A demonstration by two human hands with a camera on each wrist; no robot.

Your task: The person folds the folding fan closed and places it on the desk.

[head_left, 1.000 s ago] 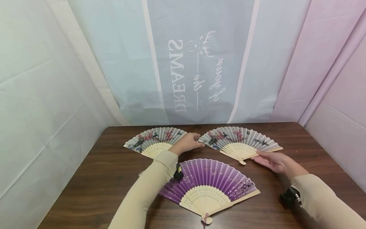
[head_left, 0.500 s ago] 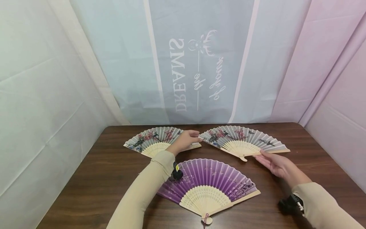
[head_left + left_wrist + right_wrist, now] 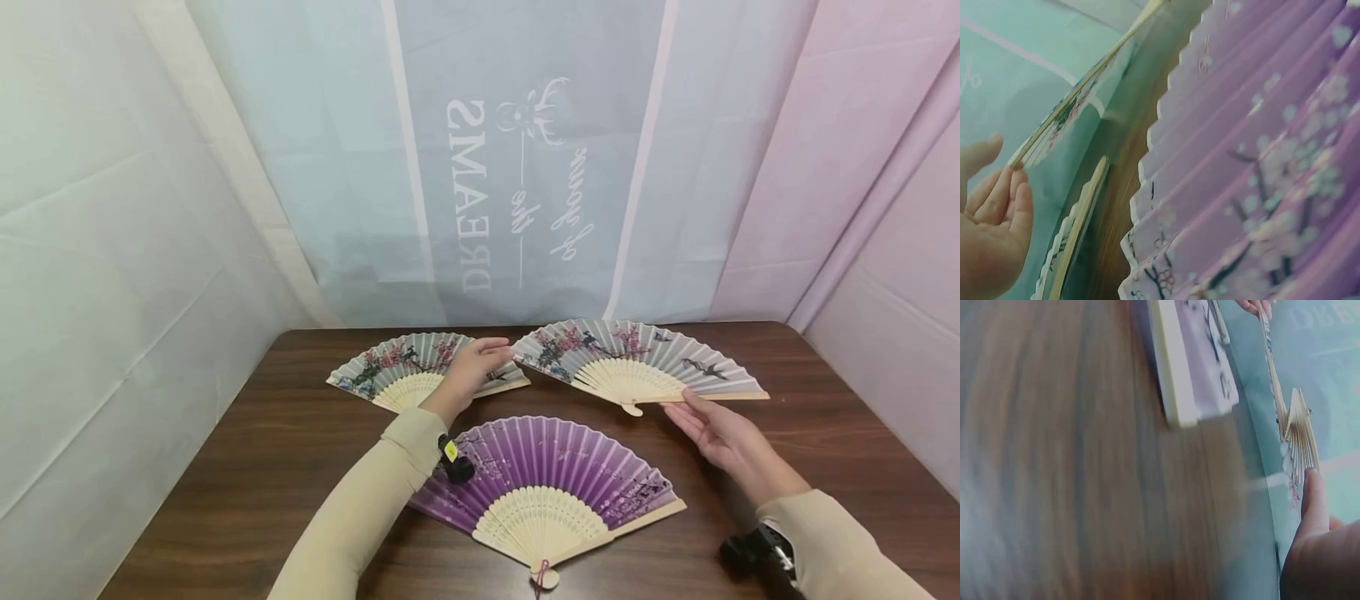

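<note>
A grey folding fan [image 3: 633,379] with pink blossoms and a dark bird is spread wide, raised off the table at the back right. My left hand [image 3: 471,371] holds its left corner at the fingertips; in the left wrist view this hand [image 3: 994,212] meets the fan's tip [image 3: 1054,119]. On the other side, my right hand [image 3: 723,433] pinches the pale guard stick, thumb above and fingers below. The right wrist view has the right thumb [image 3: 1314,500] against the pale ribs [image 3: 1300,434].
A similar grey folding fan [image 3: 408,390] lies open at the back left, partly behind the left hand. In front, a purple folding fan [image 3: 551,458] lies spread under the left forearm, a cord at its pivot. The brown table [image 3: 247,467] meets a printed curtain [image 3: 360,208] behind.
The held grey fan has risen off the table and its right end has swung outward to the right. My left hand has shifted left with the fan's left corner. The other fans stay put.
</note>
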